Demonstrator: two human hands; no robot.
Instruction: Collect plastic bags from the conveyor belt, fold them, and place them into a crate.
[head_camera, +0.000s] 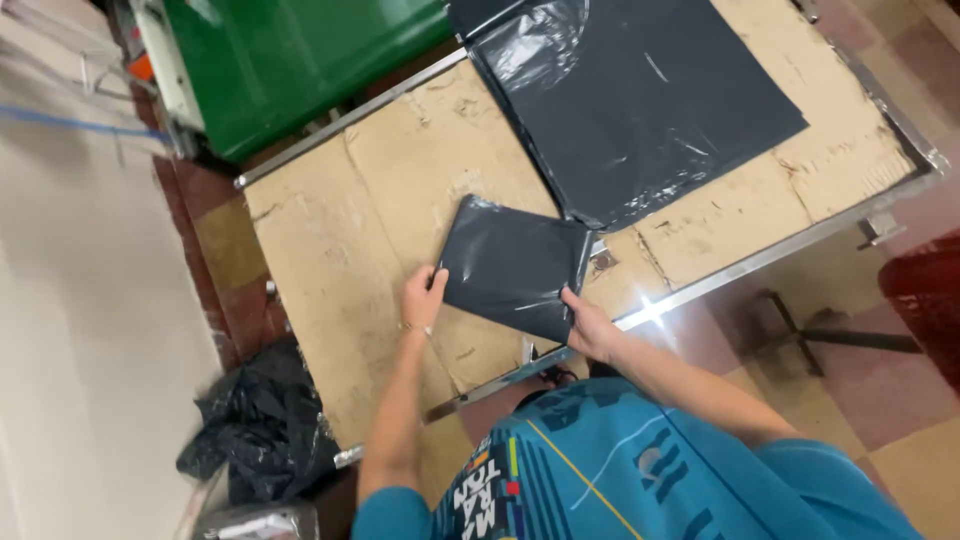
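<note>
My left hand (423, 297) grips the left edge of a small dark plastic bag (512, 265), fingers closed on it. My right hand (590, 328) pinches the bag's near right corner the same way. The bag lies flat and tilted on the cardboard-covered table (370, 200), near its front metal rim. Just beyond it, almost touching its far corner, a big dark plastic sheet (640, 100) is spread out. A green bin (290, 60) stands behind the table, and a crumpled black bag (265, 425) sits on the floor to my left.
</note>
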